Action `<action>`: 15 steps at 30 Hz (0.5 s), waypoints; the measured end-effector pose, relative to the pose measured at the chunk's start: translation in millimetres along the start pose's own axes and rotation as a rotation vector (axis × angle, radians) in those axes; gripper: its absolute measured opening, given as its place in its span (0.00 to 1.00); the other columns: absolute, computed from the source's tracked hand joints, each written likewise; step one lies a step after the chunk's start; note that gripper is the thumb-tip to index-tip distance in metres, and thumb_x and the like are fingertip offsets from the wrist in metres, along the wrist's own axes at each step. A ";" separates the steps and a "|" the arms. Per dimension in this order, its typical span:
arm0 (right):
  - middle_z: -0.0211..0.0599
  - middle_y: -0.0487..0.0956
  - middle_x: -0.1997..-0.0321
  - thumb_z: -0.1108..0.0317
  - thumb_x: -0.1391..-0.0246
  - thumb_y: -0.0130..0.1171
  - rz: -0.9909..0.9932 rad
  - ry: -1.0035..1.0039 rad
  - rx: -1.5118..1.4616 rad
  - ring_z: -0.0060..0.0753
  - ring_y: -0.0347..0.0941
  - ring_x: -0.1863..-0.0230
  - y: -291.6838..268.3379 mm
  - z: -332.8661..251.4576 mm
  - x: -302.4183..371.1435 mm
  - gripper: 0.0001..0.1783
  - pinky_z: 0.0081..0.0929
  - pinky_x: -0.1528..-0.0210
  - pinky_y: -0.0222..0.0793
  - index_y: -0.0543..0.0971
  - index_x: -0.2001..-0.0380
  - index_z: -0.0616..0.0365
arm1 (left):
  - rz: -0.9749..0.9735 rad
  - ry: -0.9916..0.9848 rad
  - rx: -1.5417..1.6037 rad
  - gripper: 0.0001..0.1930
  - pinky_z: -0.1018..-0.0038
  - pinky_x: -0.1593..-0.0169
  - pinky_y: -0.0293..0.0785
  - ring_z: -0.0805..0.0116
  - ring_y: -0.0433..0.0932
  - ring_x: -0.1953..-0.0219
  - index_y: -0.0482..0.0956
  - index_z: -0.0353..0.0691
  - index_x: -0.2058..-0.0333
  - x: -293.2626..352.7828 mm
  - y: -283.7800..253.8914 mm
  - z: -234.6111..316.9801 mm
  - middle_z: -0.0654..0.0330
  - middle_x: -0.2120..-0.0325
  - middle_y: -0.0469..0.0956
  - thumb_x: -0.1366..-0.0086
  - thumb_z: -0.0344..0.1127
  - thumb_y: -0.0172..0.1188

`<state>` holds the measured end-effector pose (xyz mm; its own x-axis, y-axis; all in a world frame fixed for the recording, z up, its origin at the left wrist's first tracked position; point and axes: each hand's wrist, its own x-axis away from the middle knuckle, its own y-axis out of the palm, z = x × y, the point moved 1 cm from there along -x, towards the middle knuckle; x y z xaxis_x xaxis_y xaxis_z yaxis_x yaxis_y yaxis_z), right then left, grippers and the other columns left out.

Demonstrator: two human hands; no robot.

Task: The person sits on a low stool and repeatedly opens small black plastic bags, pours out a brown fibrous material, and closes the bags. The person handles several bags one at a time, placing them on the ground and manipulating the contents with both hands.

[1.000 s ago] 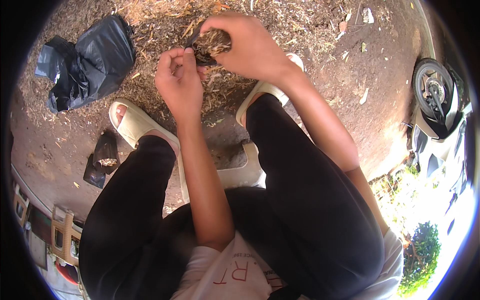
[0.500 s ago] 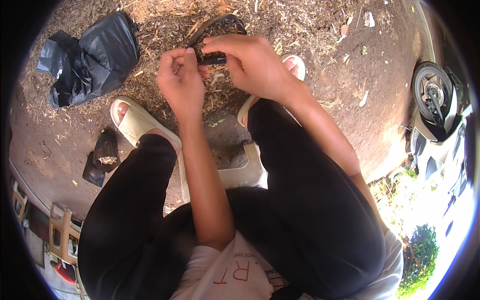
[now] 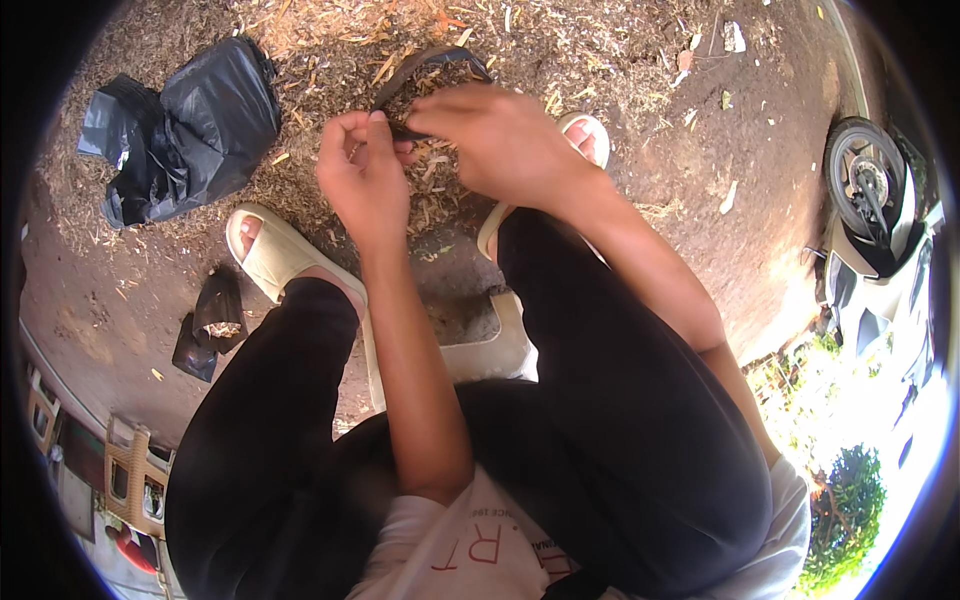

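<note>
The left hand [image 3: 366,175] pinches the rim of the small dark bag [image 3: 437,57], which lies just beyond its closed fingertips. The right hand [image 3: 515,148] has fingers partly bent beside it; their hold I cannot tell. Better to keep the rim spread wide.

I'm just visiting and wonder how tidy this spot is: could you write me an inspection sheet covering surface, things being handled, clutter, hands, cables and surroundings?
Surface: brown ground, with pale shavings scattered most thickly around the hands.
Things handled: a dark bag, its curved rim showing; contents hidden.
Clutter: a crumpled black plastic bag at upper left; a small dark pouch with pale chips at its mouth, near the left sandal.
Hands: left hand pinches the dark bag's edge; right hand is bent beside it, grip unclear.
Cables: nothing seen.
Surroundings: motorbike and green plant at right; brown furniture at lower left, partly cut off.
</note>
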<state>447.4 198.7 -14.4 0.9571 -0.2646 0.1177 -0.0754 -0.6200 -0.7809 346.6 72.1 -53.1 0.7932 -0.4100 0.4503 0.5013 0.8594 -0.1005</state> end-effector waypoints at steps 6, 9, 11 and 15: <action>0.50 0.80 0.42 0.76 0.49 0.60 0.269 0.241 0.013 0.48 0.79 0.43 -18.2 66.9 -13.2 0.28 0.40 0.37 0.75 0.80 0.42 0.50 | 0.071 -0.029 0.033 0.06 0.71 0.65 0.89 0.74 0.76 0.66 0.74 0.29 0.61 1.9 -0.8 -0.5 0.58 0.64 0.73 0.27 0.28 0.58; 0.55 0.71 0.33 0.71 0.51 0.64 0.118 0.312 0.298 0.59 0.75 0.39 17.7 87.2 -4.3 0.40 0.43 0.33 0.71 0.71 0.33 0.37 | 0.065 -0.033 0.059 0.06 0.68 0.61 0.91 0.74 0.74 0.63 0.74 0.29 0.61 0.0 2.4 0.1 0.58 0.62 0.72 0.27 0.28 0.57; 0.56 0.69 0.32 0.72 0.52 0.65 0.068 0.221 0.452 0.62 0.73 0.39 35.1 84.2 -2.4 0.43 0.44 0.33 0.72 0.68 0.30 0.33 | 0.080 -0.054 0.077 0.06 0.67 0.59 0.91 0.74 0.74 0.62 0.74 0.30 0.61 1.3 2.1 1.3 0.58 0.62 0.72 0.27 0.28 0.57; 0.51 0.78 0.41 0.75 0.54 0.65 0.057 0.331 0.220 0.56 0.77 0.45 50.0 86.4 0.8 0.32 0.46 0.41 0.76 0.79 0.42 0.45 | 0.091 -0.109 0.116 0.04 0.64 0.56 0.91 0.73 0.74 0.61 0.73 0.31 0.60 3.1 1.6 2.9 0.59 0.62 0.72 0.27 0.27 0.56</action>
<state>468.6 231.3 -106.3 0.8084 -0.5403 0.2334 -0.0303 -0.4342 -0.9003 348.9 73.1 -49.3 0.7883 -0.2985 0.5381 0.3806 0.9236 -0.0452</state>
